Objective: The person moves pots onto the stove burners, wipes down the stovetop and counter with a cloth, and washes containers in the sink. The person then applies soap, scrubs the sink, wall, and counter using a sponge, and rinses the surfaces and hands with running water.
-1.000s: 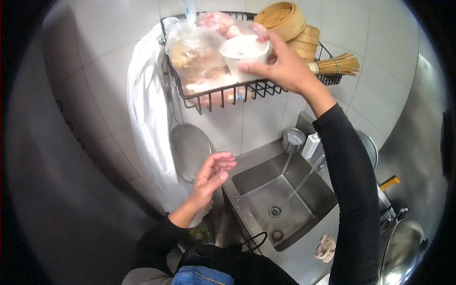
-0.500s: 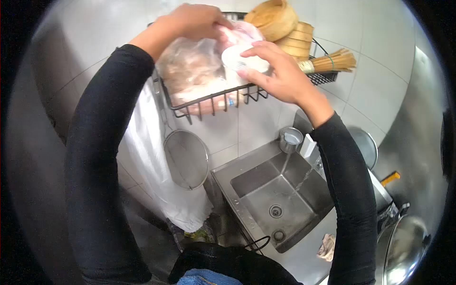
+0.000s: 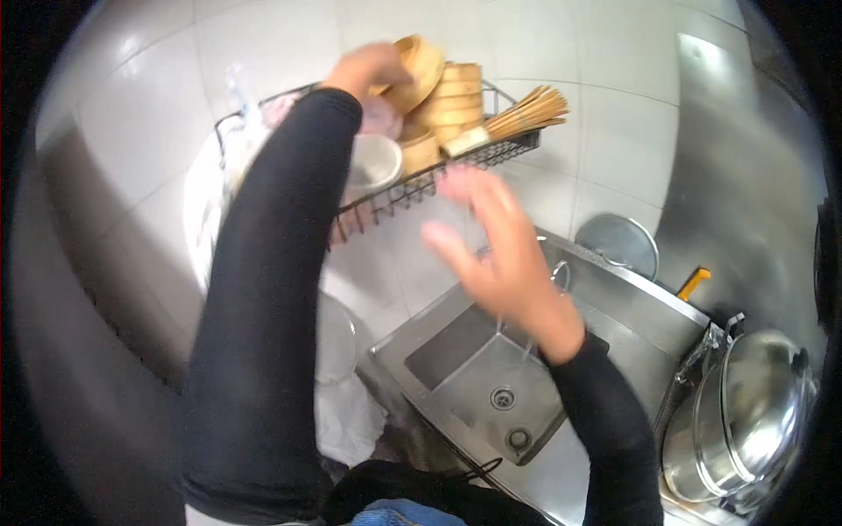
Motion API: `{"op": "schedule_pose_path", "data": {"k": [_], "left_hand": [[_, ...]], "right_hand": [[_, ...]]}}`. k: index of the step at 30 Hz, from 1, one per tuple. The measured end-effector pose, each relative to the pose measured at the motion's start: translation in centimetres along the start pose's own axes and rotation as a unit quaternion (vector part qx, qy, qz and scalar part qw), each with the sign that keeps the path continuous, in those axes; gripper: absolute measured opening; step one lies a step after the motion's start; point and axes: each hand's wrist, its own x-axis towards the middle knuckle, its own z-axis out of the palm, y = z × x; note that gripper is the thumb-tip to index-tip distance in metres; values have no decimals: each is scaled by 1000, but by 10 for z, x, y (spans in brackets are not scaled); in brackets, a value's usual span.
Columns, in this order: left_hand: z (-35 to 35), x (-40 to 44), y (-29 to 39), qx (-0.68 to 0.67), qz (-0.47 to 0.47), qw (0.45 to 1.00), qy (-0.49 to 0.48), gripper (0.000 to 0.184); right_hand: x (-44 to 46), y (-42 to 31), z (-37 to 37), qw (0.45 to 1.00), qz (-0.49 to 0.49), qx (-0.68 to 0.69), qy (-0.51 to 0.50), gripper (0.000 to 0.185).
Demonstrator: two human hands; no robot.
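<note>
My left hand (image 3: 373, 68) is up at the wire basket, at the left edge of a tilted bamboo steamer (image 3: 424, 74). Motion smears its fingers, and whether they grip the rim cannot be made out. My right hand (image 3: 504, 259) hovers in front of the basket and above the sink, thumb and fingers apart, holding nothing. Below my left forearm, a white round tub (image 3: 377, 162) sits in the black wire basket (image 3: 386, 209). Pinkish plastic bags (image 3: 380, 117) lie behind it, partly hidden by my left sleeve.
Stacked bamboo steamers (image 3: 458, 92) and a bamboo whisk (image 3: 526, 114) fill the basket's right end. Water runs into the steel sink (image 3: 456, 351) below. A round metal lid (image 3: 618, 244), an orange handle (image 3: 694, 283) and a large steel pot (image 3: 745, 421) stand to the right.
My left hand has moved from the pinkish bags to the tilted steamer. My right hand has left the white tub and dropped toward the sink. The view has shifted right.
</note>
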Motion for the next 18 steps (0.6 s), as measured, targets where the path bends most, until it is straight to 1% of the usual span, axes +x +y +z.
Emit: {"op": "schedule_pose_path", "data": {"k": [1, 2, 3, 4, 5, 6, 7, 8, 10, 11, 12, 13, 14, 15, 16, 17, 18], "left_hand": [[24, 19, 5, -1, -9, 1000, 5, 55], [38, 25, 19, 12, -39, 999, 31, 49], [31, 15, 33, -48, -25, 995, 89, 46], [27, 12, 40, -109, -10, 984, 141, 42], [39, 40, 33, -138, 41, 969, 202, 41], [51, 79, 20, -167, 88, 947, 259, 41], [48, 110, 11, -163, 95, 955, 228, 39], [41, 124, 6, -155, 97, 964, 191, 36], [20, 125, 20, -211, 84, 969, 97, 32], [16, 132, 27, -207, 96, 970, 82, 31], [23, 137, 40, -197, 122, 969, 87, 31], [30, 141, 57, -187, 153, 966, 96, 31], [36, 141, 80, -177, 185, 961, 107, 30], [43, 137, 105, -167, 217, 955, 116, 30], [44, 129, 136, -157, 247, 947, 131, 30], [43, 115, 165, -157, 275, 937, 147, 30], [38, 95, 188, -165, 302, 924, 167, 29]], "right_hand": [[-32, -9, -14, 1000, 14, -13, -15, 51], [-67, -17, -28, 999, 31, -27, -30, 50], [-103, -23, -42, 995, 75, -23, -56, 49], [-141, -28, -54, 989, 138, -21, -58, 45], [-184, -28, -66, 970, 222, -50, -79, 42], [-231, -27, -70, 953, 296, -46, -41, 37], [-277, -30, -75, 906, 422, -25, -17, 34], [-321, -42, -80, 841, 542, 2, 4, 32], [-390, -66, -83, 804, 587, -15, 89, 25], [-416, -68, -91, 792, 598, -20, 119, 24], [-446, -83, -95, 767, 622, -32, 156, 24], [-452, -92, -102, 748, 633, -46, 196, 25], [-464, -99, -119, 719, 666, -93, 175, 25], [-466, -104, -135, 705, 677, -156, 142, 26], [-476, -105, -150, 716, 649, -211, 149, 27], [-479, -102, -161, 672, 676, -266, 142, 28], [-495, -94, -174, 658, 681, -299, 120, 26]]}}
